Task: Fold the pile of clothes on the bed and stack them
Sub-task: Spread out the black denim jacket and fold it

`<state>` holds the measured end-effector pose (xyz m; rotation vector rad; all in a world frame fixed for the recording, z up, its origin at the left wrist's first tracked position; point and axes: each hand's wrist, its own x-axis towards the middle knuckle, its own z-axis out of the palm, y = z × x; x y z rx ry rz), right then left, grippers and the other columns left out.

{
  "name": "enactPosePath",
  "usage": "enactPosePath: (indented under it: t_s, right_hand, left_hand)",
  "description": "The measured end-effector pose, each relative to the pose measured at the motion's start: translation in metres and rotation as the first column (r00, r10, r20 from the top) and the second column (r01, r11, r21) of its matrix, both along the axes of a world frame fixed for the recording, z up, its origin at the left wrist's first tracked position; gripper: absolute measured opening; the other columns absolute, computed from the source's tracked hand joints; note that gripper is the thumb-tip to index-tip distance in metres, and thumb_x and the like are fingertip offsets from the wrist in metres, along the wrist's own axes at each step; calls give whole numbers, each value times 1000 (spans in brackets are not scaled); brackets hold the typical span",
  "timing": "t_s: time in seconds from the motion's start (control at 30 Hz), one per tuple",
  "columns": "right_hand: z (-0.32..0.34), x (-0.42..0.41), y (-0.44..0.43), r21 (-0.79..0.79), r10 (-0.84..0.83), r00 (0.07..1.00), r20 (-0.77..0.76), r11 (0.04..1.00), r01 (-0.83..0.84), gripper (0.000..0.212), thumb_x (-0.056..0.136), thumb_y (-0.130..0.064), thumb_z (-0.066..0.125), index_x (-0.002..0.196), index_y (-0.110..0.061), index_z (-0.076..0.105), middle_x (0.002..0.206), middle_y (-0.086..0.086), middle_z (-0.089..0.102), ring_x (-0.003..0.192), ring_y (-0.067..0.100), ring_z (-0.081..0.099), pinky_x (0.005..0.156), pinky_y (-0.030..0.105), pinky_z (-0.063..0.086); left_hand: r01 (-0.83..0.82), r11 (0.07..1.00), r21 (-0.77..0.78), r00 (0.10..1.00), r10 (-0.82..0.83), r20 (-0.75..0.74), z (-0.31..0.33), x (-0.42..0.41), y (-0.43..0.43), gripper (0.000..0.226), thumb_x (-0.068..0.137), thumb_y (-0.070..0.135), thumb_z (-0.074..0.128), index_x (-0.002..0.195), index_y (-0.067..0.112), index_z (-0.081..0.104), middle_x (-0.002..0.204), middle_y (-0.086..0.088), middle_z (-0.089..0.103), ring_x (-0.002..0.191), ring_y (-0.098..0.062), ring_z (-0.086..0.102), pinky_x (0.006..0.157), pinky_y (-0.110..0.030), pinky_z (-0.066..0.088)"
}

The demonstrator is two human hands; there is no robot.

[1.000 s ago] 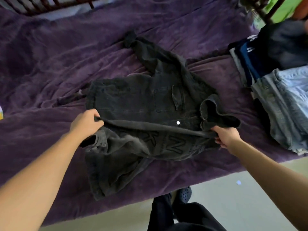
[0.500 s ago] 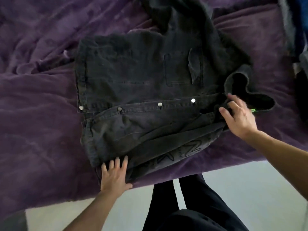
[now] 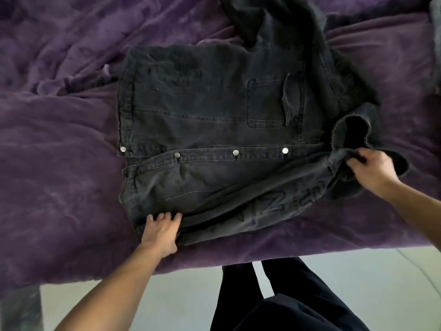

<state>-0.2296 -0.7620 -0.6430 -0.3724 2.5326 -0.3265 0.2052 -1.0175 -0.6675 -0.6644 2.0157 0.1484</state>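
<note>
Denim jacket point(image 3: 214, 111): black, spread front-up on the purple blanket point(image 3: 59, 151), hem to the person's left, collar point(image 3: 350, 130) to the right. The row of snaps point(image 3: 235, 152) runs across its middle.
Near panel: rumpled, with a lettered layer showing under it along the near side.
Left hand point(image 3: 162, 231): fingers laid fairly straight on the near hem corner, pressing it to the bed and clasping nothing.
Right hand point(image 3: 372, 168): fingers curled, pinching the cloth just beside the collar.
Step in hand: by my reading, squaring the near front panel before the first fold.
Doing it well: anchor the hem corner and draw the collar end taut away from it. That lets the creases run out and the panel edge sit straight along the snaps.
Edges: the jacket's near side lies close to the bed's edge, with floor point(image 3: 167, 295) and the person's legs point(image 3: 274, 295) beyond. Pulling toward the body risks cloth sliding off.
Open room: broad bare blanket to the left and far side.
Loose end: the far sleeve point(image 3: 274, 20) is bunched and runs out of view, so it likely needs bringing in.
</note>
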Motion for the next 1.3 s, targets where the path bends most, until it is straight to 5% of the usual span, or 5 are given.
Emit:
enactPosePath:
  t_s: [0.3,0.5,0.9,1.07,1.3]
  right_hand:
    - [13,18,16,67,70,983,-167,996,-60,20,97,-26,51,111,-14,58,93,26,65,87,46,60,68,40,40]
    - [60,-4,-28,-157,-71,964,-257,987,31,18,100,-31,44,107,-17,53,90,22,65,81,41,58,68,38,38]
    - [42,-167,-182,15,-44,956,-290,999,51,36,97,-34,47,123,-10,48,126,26,54,118,45,48,94,50,40]
    - [-2,-134,-194,13,358,744,-565,905,-426,45,88,-36,54,129,-17,50,139,17,45,125,40,40,95,54,36]
    - [-51,-132,-199,128,445,852,-274,895,-426,63,92,-61,33,150,-34,27,162,9,7,149,30,1,115,55,17]
  left_hand:
    - [-45,983,-179,992,23,-125,32,1,-26,48,81,27,56,129,30,48,119,11,60,114,-12,53,92,-34,31]
    - [-148,935,-324,957,53,-284,111,-64,-131,44,75,24,62,118,30,56,109,4,68,104,-17,61,86,-33,36]
    - [-280,854,-439,894,65,-444,108,-270,-318,32,78,21,68,106,22,52,110,-11,58,110,-33,50,98,-51,30]
    - [-338,812,-476,808,-9,-589,64,-316,-317,24,81,18,66,104,17,58,105,-14,61,108,-35,49,95,-51,29]
    - [-422,812,-402,622,-62,-780,79,-398,-338,20,88,25,59,105,14,59,109,-18,61,110,-39,50,94,-50,32]
